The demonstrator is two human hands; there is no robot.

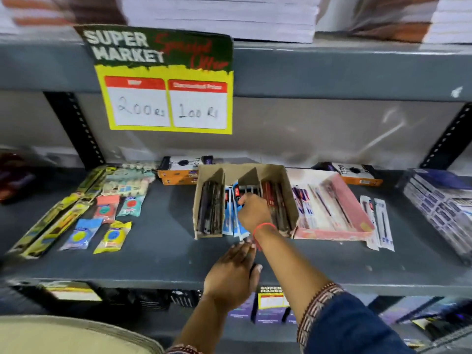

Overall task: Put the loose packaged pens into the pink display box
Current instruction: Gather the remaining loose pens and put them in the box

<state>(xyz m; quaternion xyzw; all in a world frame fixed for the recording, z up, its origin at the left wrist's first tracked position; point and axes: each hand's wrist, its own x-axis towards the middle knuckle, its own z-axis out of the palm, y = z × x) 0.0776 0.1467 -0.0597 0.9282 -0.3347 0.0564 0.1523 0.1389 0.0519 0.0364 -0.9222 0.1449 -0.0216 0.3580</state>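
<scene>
Pens (236, 221) under right hand (254, 213), pink box (357, 200) beside

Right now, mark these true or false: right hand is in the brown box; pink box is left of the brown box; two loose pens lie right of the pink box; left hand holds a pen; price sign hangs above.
1. Right hand reaches into the brown box: true.
2. Pink box is left of the brown box: false, it sits to its right.
3. Two loose pens lie right of the pink box: true.
4. Left hand holds a pen: false, none visible in it.
5. Price sign hangs above: true.
</scene>
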